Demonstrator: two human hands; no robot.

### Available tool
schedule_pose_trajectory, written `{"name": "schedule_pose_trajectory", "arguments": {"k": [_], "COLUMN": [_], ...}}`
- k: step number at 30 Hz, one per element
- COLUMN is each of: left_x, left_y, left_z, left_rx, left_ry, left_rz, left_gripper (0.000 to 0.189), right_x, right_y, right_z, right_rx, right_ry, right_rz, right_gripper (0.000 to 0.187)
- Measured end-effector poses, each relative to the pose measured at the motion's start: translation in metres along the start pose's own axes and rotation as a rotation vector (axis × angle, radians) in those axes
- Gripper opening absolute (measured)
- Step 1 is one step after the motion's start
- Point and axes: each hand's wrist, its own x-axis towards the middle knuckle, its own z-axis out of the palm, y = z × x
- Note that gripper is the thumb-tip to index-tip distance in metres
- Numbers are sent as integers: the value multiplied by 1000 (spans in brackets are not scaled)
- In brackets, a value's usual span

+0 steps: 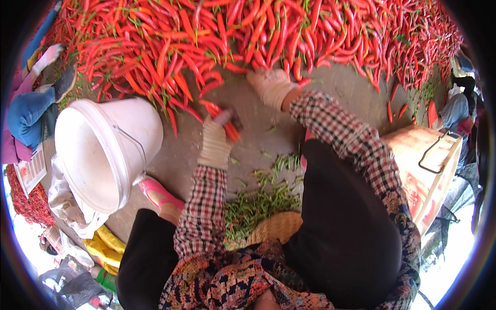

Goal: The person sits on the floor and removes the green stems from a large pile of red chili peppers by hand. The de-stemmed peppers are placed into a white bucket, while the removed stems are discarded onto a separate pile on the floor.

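Note:
A big heap of red chilli peppers (217,35), many with green stems, spreads before me. My left hand (214,133), in a pale knit glove with dark fingertips, holds a few red chillies (211,108) above the concrete floor (255,124). At the heap's near edge, my right hand (269,85) in a similar glove reaches among the peppers. Its fingertips are hidden, so I cannot tell whether it grips one. Between my feet lie many loose green chilli stems (263,205).
To my left a white plastic bucket (143,116) leans towards me, its wire handle hanging. A reddish-stained pale bucket (422,166) stands right. Below me is a woven seat (277,226). A yellow sack (104,248) lies left. People's denim legs show at left (31,112) and right (455,110).

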Motion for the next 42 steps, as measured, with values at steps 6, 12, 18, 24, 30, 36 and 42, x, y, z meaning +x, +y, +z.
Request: {"name": "schedule_pose_trajectory", "arguments": {"k": [6,12,18,24,30,36,42], "left_x": [-5,-10,0,0,-9,2,-13], "left_y": [-28,-40,-22,-2,11,-7,-20], "left_z": [-6,24,32,45,40,29,44], "left_rx": [16,-446,-218,85,360,573,143], "left_ry": [-6,-101,-280,-166,-135,-217,-144], "left_rz": [-197,-416,-80,172,224,167,150], "left_gripper": [14,33,22,13,9,12,18], "right_x": [-20,-60,-84,-90,-99,-86,-93], "right_y": [15,-21,-36,-8,3,2,-5], "right_z": [-23,-71,-64,-54,-37,-5,-17], "right_rx": [121,191,426,1736,2081,1155,1056], "right_ry": [58,113,158,-620,-367,-478,-252], "right_rz": [23,-386,-262,385,549,207,193], "right_gripper": [17,39,35,28,33,25,25]}}
